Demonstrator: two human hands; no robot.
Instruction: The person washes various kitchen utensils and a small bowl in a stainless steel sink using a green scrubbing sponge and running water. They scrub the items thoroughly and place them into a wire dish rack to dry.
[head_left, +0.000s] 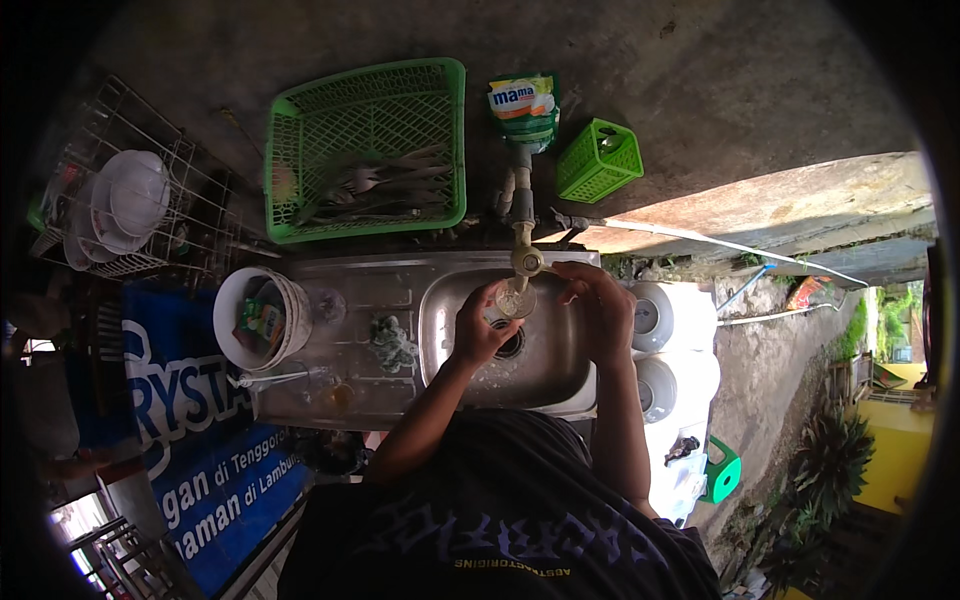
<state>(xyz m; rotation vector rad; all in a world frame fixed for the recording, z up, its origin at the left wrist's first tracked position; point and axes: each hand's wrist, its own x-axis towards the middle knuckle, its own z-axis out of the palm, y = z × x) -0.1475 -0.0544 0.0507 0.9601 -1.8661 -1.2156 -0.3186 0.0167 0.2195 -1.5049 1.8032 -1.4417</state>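
Note:
My left hand (480, 326) grips a clear drinking glass (517, 304) under the spout of a wall-mounted tap (527, 261). The glass looks wet or bubbly inside. On the tap's right side, the fingers of my right hand (606, 304) are closed around its small lever (551, 268). Both hands are over the stainless steel sink basin (555, 375), whose dark drain (511, 343) shows partly behind my left fingers. A crumpled green-and-white scrubbing cloth (393, 343) lies on the ridged drainboard (375, 281) to the left.
A white bucket (225, 315) and other glassware, including one clear glass (328, 306), stand on the drainboard. Beyond are a green basket (459, 150) of cutlery, a soap pouch (525, 109) and a small green basket (600, 169). White bowls (656, 319) sit right; a wire dish rack (187, 161) stands left.

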